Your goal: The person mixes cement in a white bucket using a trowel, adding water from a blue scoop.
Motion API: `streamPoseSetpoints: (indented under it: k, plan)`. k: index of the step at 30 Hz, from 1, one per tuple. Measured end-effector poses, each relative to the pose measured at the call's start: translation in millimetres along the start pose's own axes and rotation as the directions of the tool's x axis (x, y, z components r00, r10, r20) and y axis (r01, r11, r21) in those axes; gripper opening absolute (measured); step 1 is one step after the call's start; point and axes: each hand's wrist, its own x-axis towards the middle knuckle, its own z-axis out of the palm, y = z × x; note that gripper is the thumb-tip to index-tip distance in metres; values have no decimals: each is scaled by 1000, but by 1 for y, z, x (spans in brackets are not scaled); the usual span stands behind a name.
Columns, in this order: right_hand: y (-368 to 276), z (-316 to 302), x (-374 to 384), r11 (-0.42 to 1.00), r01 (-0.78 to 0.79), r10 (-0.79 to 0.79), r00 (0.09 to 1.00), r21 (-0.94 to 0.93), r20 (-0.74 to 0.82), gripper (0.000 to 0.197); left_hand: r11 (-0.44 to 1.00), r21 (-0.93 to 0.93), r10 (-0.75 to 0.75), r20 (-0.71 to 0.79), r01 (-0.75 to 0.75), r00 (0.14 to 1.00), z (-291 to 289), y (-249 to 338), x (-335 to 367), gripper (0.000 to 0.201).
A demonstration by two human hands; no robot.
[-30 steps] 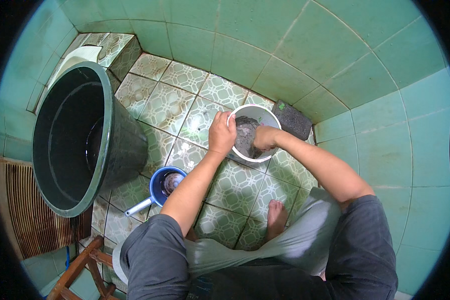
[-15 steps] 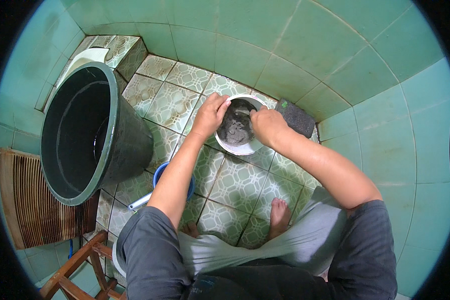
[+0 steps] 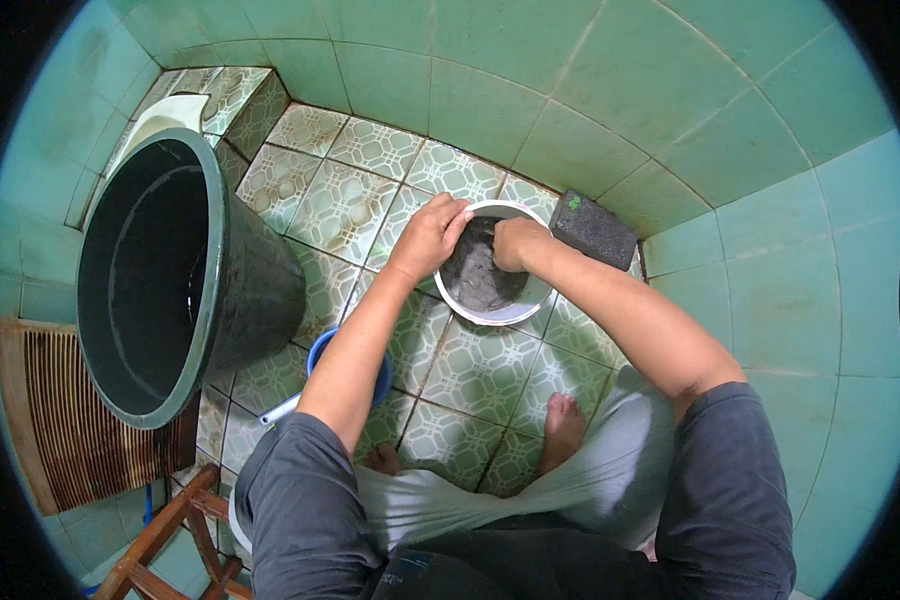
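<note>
A white round bucket stands on the tiled floor in front of me, with wet grey cement-like paste inside. My left hand grips the bucket's far left rim, thumb over the edge. My right hand is closed in a fist and reaches inside the bucket, low over the paste at its right side. Whatever the fist holds is hidden by the fingers and the paste.
A dark block lies by the wall, right beside the bucket. At left stands a large dark green tub. A blue dipper sits partly under my left forearm. A wooden frame and a slatted board are at lower left.
My right fist has gone lower into the bucket and a little left, and the pale piece at its fingers is now out of sight. The paste's surface has shifted.
</note>
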Motion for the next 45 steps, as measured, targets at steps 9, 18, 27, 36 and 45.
streamPoseSetpoints:
  k: [9,18,27,36,45]
  plan:
    - [-2,16,8,889,350,-373,928,-295,-23,24,991,-39,-127,-55,125,990,1,-21,-5,24]
    - [-15,-5,-26,838,403,-388,914,-368,118,23,967,0,-255,-48,256,966,4,-13,-6,27]
    - [-24,12,-9,932,241,-260,965,-271,-36,24,925,-13,-370,-261,380,892,26,-5,-13,29]
    - [-9,-2,-18,943,236,-233,972,-235,38,24,883,-67,-465,-256,464,848,17,5,-18,31]
    - [0,36,-4,951,265,-275,960,-157,-45,26,912,-78,-407,-282,402,869,21,-5,-18,36]
